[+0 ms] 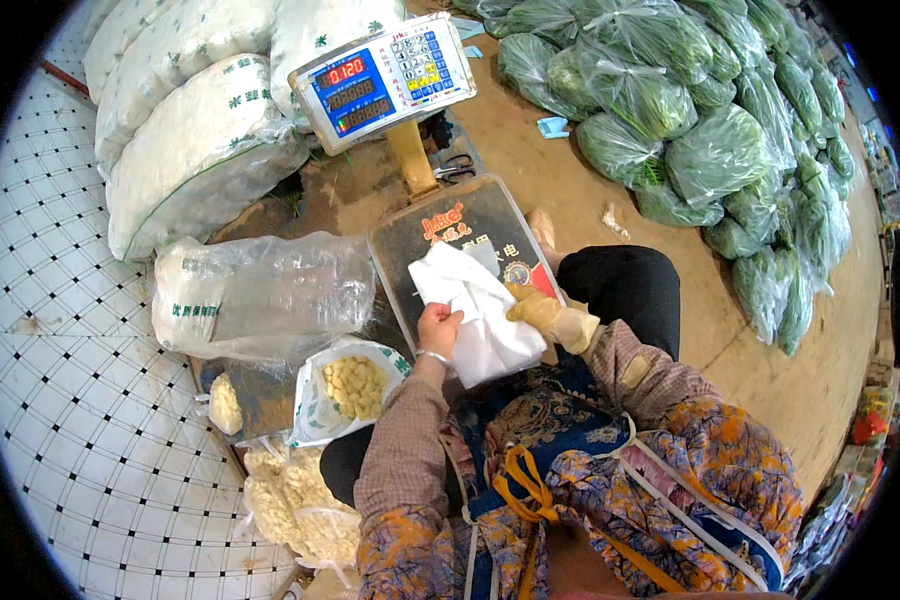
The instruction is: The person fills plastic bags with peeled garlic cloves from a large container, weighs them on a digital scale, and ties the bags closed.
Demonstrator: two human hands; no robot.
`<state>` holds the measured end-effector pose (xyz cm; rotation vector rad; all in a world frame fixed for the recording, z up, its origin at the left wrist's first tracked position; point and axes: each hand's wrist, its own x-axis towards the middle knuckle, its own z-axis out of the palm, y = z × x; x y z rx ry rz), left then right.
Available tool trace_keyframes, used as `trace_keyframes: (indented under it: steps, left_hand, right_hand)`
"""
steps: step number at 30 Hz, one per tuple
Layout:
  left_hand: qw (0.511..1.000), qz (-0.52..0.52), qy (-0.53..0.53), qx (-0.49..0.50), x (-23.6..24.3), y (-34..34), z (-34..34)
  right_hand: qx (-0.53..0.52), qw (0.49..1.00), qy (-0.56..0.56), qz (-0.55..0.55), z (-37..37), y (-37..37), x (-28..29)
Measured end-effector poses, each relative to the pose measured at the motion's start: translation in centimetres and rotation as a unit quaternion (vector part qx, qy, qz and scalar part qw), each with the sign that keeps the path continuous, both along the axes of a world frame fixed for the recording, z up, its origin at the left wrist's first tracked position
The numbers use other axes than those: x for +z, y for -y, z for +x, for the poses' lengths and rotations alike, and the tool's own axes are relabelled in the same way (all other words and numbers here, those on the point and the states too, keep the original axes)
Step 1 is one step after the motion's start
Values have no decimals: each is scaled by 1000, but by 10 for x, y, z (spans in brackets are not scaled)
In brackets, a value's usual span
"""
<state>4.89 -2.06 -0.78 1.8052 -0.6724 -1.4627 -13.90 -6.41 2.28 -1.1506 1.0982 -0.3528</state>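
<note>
A white folded sheet (482, 315), thin and creased, lies slanted over the dark scale platform (398, 262); whether it is plastic or cloth I cannot tell. At its left edge my left hand (438, 331), bare with a bracelet at the wrist, is closed with the edge pinched between thumb and fingers. My right hand (548, 316) wears a tan glove and grips the sheet's right side. Beyond them the scale's display head (384, 82) stands lit on a yellow post (411, 158). Black-handled scissors (455, 169) rest by the foot of the post.
An open white bag of pale peeled cloves (354, 388) sits left of my left forearm, with filled clear bags (305, 510) below it. A clear-wrapped roll (270, 295) lies left of the scale. Large white sacks (195, 150) stand behind; bagged green vegetables (660, 110) are piled far right.
</note>
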Motion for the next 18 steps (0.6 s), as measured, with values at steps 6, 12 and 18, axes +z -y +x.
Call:
trace_keyframes:
  steps: [6,12,18]
  left_hand:
    - [958,-112,-232,128,45,-5,-1]
    - [926,-52,-310,208,43,-30,20]
    - [878,-29,-406,250,46,-32,21]
  right_hand:
    - [328,886,-257,-201,-18,90,3]
    - [61,927,-230,-290,37,210,34]
    - [286,793,-392,-369,97,296,-44]
